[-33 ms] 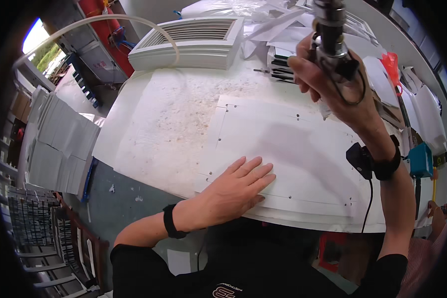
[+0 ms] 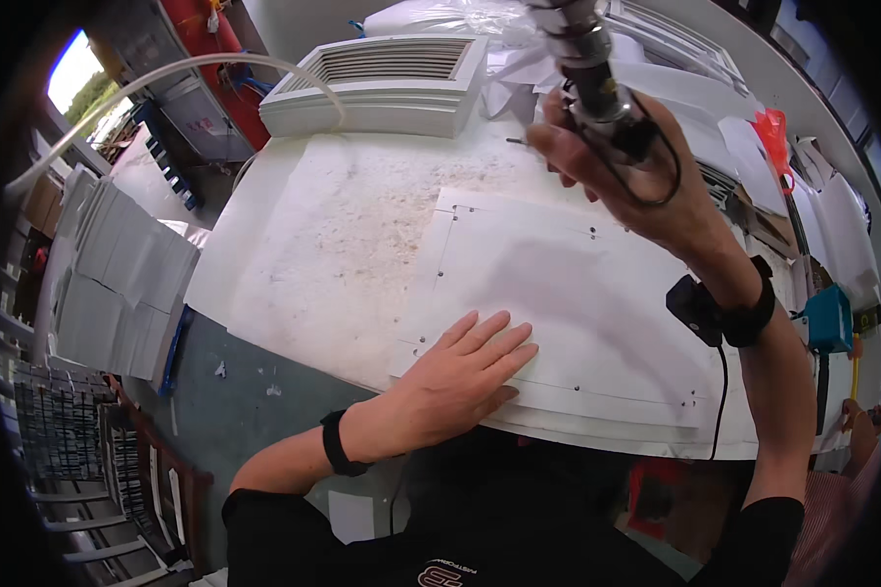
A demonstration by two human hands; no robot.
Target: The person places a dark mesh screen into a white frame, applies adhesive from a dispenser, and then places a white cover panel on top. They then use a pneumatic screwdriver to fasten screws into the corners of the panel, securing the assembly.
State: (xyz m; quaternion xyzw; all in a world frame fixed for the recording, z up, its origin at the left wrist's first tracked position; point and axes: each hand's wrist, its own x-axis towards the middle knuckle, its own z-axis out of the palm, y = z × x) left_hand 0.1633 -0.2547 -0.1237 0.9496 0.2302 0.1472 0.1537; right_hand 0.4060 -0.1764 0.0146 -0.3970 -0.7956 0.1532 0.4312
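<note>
A flat white sheet (image 2: 558, 333) lies on the table with dark holes along its pencil-marked edges. My left hand (image 2: 440, 391) rests flat on its near-left part, fingers stretched out. Raised above the far right part of the sheet, my right hand (image 2: 656, 181) is wrapped round a shiny metal drill-like tool (image 2: 582, 49) with a cylindrical body. A thin black loop hangs from the tool beside my palm. The tool's top runs out of view, and my fingers partly hide its lower end.
Behind the sheet stands a stack of white louvred vent frames (image 2: 382, 88). A translucent hose (image 2: 181, 61) arches in from the left. White debris (image 2: 382, 220) litters the table. Stacked white panels (image 2: 122, 274) stand at left; a teal tool (image 2: 829, 318) is at right. A person's hand (image 2: 863, 418) shows there too.
My right hand and the metal tool have shifted left over the sheet. My left hand stays flat in nearly the same place.
</note>
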